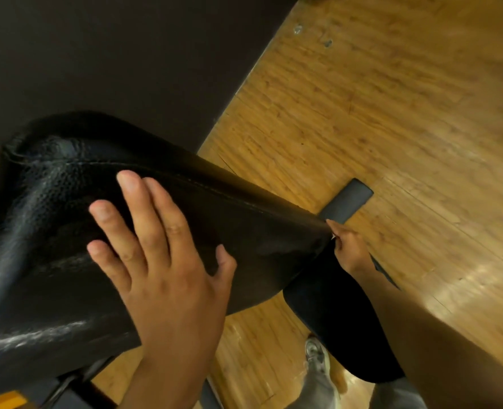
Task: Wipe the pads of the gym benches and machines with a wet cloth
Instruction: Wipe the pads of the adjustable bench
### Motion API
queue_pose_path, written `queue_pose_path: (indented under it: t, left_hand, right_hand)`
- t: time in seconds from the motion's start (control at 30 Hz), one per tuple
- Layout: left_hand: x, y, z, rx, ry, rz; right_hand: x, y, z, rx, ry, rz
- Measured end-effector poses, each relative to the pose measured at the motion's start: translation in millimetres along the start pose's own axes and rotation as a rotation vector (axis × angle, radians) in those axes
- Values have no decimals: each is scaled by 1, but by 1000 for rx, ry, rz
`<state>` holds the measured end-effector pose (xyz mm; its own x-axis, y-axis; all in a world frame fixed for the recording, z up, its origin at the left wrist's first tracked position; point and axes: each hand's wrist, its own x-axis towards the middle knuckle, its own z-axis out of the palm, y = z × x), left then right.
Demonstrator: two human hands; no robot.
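Two hands on black pad (67,231) — left hand (161,261) fingers spread flat, right hand (347,246) fingers unclear.

Left hand (158,258): palm down, flat on bench pad (52,231), fingers (132,193) straight, slightly spread, pointing toward 11 o'clock; thumb out toward 2 o'clock. Left forearm enters from 6 o'clock. Right hand (346,246): at pad's far corner, toward 3 o'clock from left hand, fingers curled at pad edge; whether it holds anything cannot be told. Right forearm runs in from 4 o'clock, bare.
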<state>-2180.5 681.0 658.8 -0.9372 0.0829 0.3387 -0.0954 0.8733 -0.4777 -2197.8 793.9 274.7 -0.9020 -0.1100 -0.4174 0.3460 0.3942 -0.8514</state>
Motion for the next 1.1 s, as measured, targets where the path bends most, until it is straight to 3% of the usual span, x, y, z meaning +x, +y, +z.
queue_pose_path:
  t: [0.17,0.77,1.1]
  left_hand:
    - [1,-2,2,0,0,16]
    - [2,-17,-24,-180,-18,47]
    - [9,-32,-37,-199,27,2]
  right_hand:
    - [-1,-17,4,20,77,0]
    - [-91,-260,-88,239,274,-649]
    - [-114,-371,-133,114,327,-976]
